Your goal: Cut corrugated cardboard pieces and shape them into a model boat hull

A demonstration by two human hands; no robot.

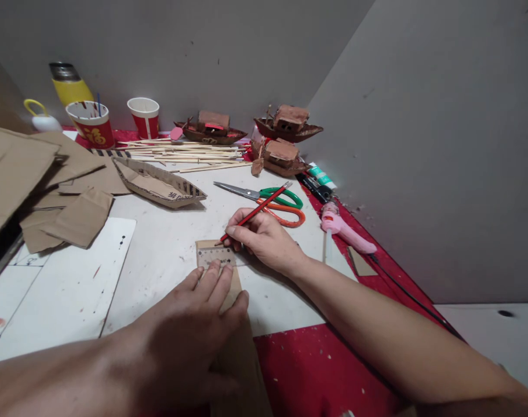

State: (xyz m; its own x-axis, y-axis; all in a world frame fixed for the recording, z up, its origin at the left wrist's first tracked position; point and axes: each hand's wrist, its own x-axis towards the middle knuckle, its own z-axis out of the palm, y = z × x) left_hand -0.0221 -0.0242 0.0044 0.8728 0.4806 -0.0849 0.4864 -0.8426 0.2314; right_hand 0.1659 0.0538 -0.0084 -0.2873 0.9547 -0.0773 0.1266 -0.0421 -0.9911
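My left hand (pixel 203 313) lies flat with its fingers stretched out, pressing a clear ruler (pixel 215 256) down. Beneath the ruler runs a long strip of brown cardboard (pixel 240 365), partly covered by that hand. A red and black pencil (pixel 257 211) is gripped in my right hand (pixel 266 237), its tip touching the cardboard by the ruler's upper edge. Just beyond this hand, scissors (pixel 264 197) with one green and one orange handle rest on the white board. A boat-shaped cardboard hull (pixel 159 185) sits farther back on the left.
Cardboard pieces (pixel 76 214) pile up at the left. Thin wooden sticks (pixel 189 152) lie across the back, near paper cups (pixel 144 119), a yellow bottle (pixel 70 87) and three brown model boats (pixel 285 156). A pink glue gun (pixel 346 231) with a black cord is at the right edge.
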